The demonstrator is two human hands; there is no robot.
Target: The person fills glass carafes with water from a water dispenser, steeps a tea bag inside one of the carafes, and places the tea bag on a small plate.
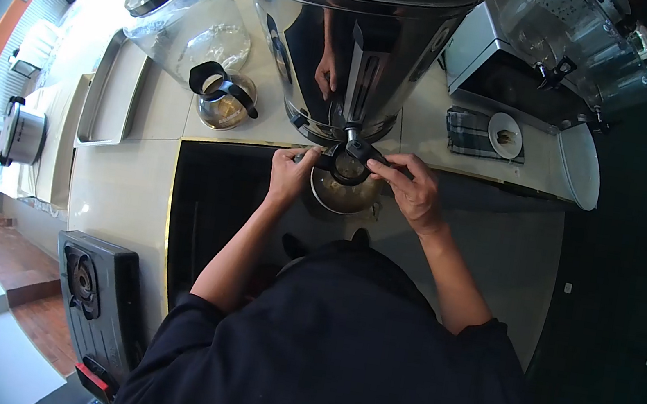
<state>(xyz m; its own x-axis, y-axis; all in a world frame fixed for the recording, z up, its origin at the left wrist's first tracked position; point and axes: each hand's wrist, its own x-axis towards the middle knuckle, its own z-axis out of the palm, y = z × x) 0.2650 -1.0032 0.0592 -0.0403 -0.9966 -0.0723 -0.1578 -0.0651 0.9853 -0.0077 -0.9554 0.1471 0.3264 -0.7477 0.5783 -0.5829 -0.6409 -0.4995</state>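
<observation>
A large steel urn (326, 37) stands at the counter's edge, with a sight gauge and a black tap (359, 151) low on its front. Directly under the tap is a glass carafe (343, 196) with a black collar, held out past the edge. My left hand (292, 174) is closed at the carafe's left side, apparently around its handle, which the fingers mostly cover. With thumb and fingertips, my right hand (412, 188) pinches the black tap from the right. Whether liquid is flowing cannot be made out.
Left of the urn are a second carafe (225, 110), a lidded glass jar (191, 26) and a metal tray (113, 94). At right stand a small oven (507, 71), a plaid cloth (466, 131), a small white dish (505, 135) and glass dispensers (578, 39). A gas stove (99, 295) sits lower left.
</observation>
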